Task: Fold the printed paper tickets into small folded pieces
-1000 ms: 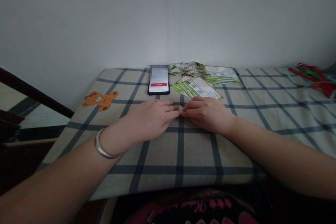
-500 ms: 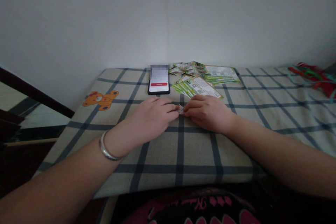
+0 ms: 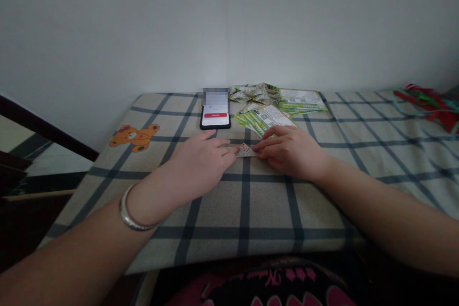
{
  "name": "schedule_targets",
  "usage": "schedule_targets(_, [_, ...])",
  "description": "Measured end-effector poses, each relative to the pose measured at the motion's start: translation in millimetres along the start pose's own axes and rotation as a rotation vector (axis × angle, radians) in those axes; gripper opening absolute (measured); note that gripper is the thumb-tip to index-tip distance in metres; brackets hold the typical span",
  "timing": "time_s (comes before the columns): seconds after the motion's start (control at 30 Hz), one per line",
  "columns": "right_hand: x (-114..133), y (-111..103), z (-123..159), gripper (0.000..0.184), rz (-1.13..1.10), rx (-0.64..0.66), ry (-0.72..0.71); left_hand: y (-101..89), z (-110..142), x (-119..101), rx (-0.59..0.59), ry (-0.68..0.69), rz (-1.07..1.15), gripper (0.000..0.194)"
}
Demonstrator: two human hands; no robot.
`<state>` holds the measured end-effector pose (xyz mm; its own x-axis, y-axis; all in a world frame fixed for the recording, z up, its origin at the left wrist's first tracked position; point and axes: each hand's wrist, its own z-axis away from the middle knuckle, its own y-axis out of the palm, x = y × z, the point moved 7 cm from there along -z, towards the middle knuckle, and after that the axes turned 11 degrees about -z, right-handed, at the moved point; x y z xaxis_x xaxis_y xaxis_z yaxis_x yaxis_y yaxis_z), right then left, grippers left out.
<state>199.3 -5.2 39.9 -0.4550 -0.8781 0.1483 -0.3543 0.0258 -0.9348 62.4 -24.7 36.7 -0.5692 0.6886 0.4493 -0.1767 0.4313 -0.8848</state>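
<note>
1. A pale wall fills the upper frame, above a checked tablecloth.
2. Near frame centre is a small folded paper, printed.
3. The left hand and right hand touch its opposite ends, fingers bent; whether they pinch, I cannot tell.
4. It seems light, slightly springy (probably easily creased); its side corners suit fingertips.

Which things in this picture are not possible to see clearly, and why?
In the head view:
- Ends of the folded paper: hidden by the left hand and right hand.
- Its print: too small to read.
- Upper screen of the phone: pixelated.
- Near edge of the fanned leaflets: partly behind the right hand.
- Red bundle: blurred, cut by right edge.
</note>
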Motion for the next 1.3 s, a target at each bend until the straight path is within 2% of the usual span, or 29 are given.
schedule_targets(0.3, [2,-1,-2,0.025,-0.021,0.028,-0.018,-1.7,1,2,0.025,-0.044,0.051,0.034])
schedule_targets(0.5, [6,5,-8,0.024,0.025,0.053,0.075,4.5,-5,9,-0.013,-0.158,0.199,0.020])
schedule_targets(0.7, [10,10,-13,0.017,0.112,0.012,0.141,12.8,-8,9,-0.056,-0.236,0.211,0.013])
schedule_targets(0.83, [11,10,-15,0.018,0.127,-0.024,0.161,12.0,-8,12,-0.135,-0.257,0.209,0.015])
schedule_targets(1.07, [11,12,-15,0.024,0.117,-0.019,0.166,11.8,-9,12,-0.128,-0.250,0.226,0.018])
schedule_targets(1.3, [11,12,-16,0.022,0.127,-0.044,0.188,16.7,-9,15,-0.215,-0.266,0.391,0.020])
